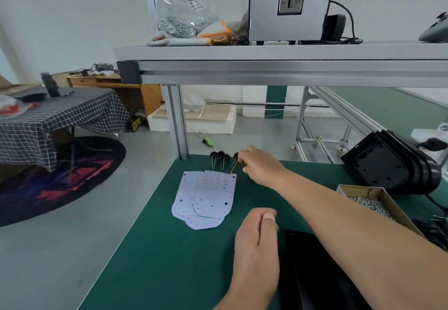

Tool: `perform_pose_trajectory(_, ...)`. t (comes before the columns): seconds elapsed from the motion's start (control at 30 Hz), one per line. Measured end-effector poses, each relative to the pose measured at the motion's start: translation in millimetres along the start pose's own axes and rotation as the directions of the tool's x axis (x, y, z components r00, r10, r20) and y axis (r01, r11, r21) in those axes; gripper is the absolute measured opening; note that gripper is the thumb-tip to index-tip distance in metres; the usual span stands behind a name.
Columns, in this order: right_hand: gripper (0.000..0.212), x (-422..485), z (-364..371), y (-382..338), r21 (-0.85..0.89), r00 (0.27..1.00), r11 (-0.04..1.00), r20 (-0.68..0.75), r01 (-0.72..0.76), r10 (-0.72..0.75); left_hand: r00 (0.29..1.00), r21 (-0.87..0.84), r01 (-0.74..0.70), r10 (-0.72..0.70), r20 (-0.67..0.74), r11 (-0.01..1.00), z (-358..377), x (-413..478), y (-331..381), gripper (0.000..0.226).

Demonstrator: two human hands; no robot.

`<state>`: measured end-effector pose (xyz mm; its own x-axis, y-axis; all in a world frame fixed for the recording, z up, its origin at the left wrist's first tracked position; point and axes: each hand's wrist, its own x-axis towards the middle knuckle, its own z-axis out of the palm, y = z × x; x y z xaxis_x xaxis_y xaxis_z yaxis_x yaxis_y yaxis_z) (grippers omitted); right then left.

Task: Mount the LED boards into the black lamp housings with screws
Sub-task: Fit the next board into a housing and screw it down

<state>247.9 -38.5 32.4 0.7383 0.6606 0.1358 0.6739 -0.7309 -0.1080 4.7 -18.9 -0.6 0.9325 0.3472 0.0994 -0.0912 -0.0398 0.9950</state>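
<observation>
White red-dotted LED boards (206,198) fan out, leads toward 12 o'clock; right hand (257,164) curls at their black round caps (219,154), likely selecting one, grip unclear. Left hand (257,239), clenched, waits by black lamp housing (315,273), 5 o'clock.

Your bench (169,249) is deep green. The LED boards (206,198) are white, dotted with small red-pink spots; their wires (233,166) look yellow and black, though they are too thin to be sure. The lamp housings (383,164) are black, the cardboard box (363,191) brown, its screws (371,205) silvery. You have a dark tablecloth (72,118) with a white grid, and a black rug (72,176) streaked red and purple.
</observation>
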Motion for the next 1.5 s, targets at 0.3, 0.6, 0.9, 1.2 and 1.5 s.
perform_pose_trajectory(0.3,0.025,1.4,4.5,-4.6,-0.184,0.996,0.980,0.059,0.077,-0.068,1.000,0.012,0.014,-0.014,-0.006,1.000,-3.6,0.1,2.8,0.026)
perform_pose_trajectory(0.6,0.011,-91.8,-41.6,9.5,-0.237,0.997,0.969,0.007,0.075,-0.075,0.988,0.246,-0.150,0.157,-0.006,0.958,-0.8,-6.1,6.7,0.015)
perform_pose_trajectory(0.9,0.007,-232.4,-83.8,-8.3,-0.014,0.930,0.996,-0.357,0.090,-0.089,0.913,0.592,-0.315,0.407,-0.025,0.742,-12.6,-1.8,18.4,0.057)
perform_pose_trajectory(1.2,0.012,-299.3,-63.6,-26.6,-0.090,0.742,0.980,-0.643,0.177,-0.192,0.659,0.447,-0.739,0.404,0.634,0.505,-18.2,-16.4,44.5,0.045)
perform_pose_trajectory(1.5,0.078,-293.7,-92.8,-15.3,0.430,0.867,0.854,-0.495,0.293,-0.048,0.524,0.189,-0.840,0.673,0.522,0.508,-15.4,-36.9,87.4,0.026)
